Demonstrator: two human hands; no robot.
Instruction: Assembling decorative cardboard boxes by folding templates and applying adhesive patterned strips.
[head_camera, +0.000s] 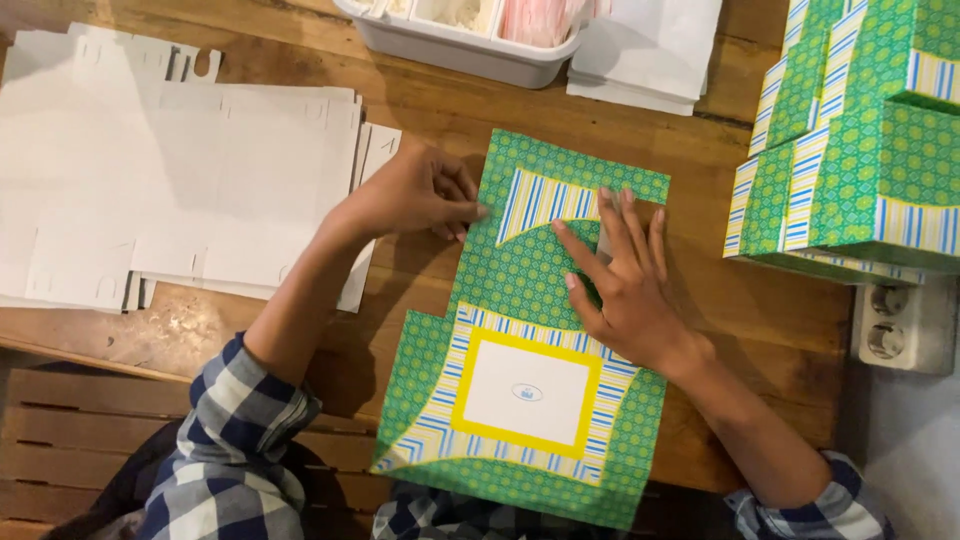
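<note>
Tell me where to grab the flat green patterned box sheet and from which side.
Pinch the green box sheet at its left edge near the top flap, coming from the left, where the left hand already meets it. It lies flat on the table, and the right hand presses its middle.

Glossy printed cardboard sheet (520, 300) on a worn, matt wooden table (760, 310).

1. Flat box blank (520, 390) lying on the counter (770, 320), at centre, near edge overhanging.
2. Left hand (415, 195) at the blank's far left edge; right hand (620, 285) pressed on its upper part.
3. Stack of unfolded sheets (170, 190) left of the blank.
4. Tray (460, 45) and paper bags (650, 50) behind.
5. Folded boxes (860, 150) stacked at right, wall socket (890, 325) just before them.
</note>
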